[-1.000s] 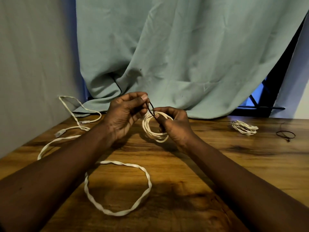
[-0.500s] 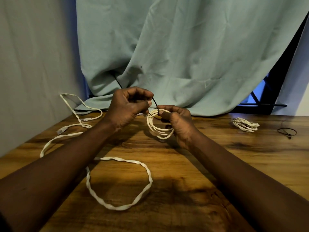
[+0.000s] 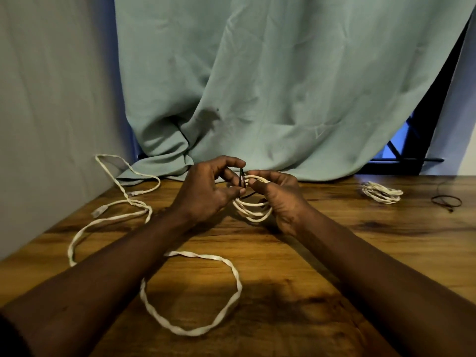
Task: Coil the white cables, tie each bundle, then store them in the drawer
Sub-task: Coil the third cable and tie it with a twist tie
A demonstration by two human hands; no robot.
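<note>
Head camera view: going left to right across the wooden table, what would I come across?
Loose white cable → left hand → coiled cable being tied → right hand → finished white bundle → thin dark tie loop.

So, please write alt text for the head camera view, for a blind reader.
Two hands hold a small coil of white cable above a wooden table, the left hand and right hand working a thin dark tie around it. A long loose white cable lies nearer, a finished bundle far right.

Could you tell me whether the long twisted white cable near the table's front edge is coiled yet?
Not coiled: the long twisted white cable lies spread in loose loops.
</note>
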